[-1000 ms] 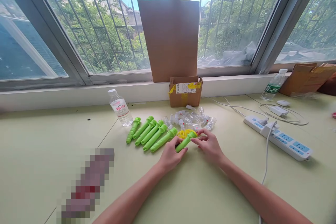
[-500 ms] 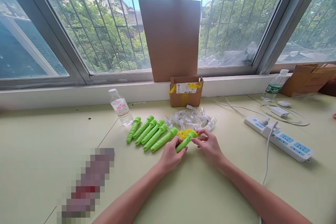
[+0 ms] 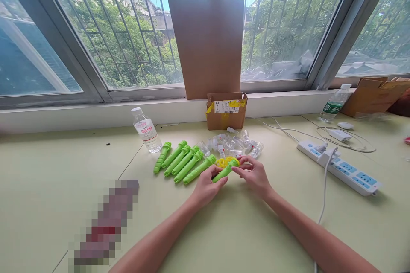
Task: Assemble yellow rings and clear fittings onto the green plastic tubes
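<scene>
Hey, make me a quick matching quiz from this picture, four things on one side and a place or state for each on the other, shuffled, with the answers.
1. left hand
2. power strip
3. small taped box
4. left bottle

A. in front of a brown board
B. standing, with a white cap on
C. wrapped around a green tube
D. has white plugs in it

Pairs: 1-C, 2-D, 3-A, 4-B

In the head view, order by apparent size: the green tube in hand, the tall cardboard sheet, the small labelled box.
1. Cardboard sheet
2. Labelled box
3. Green tube, partly covered by the left hand
</scene>
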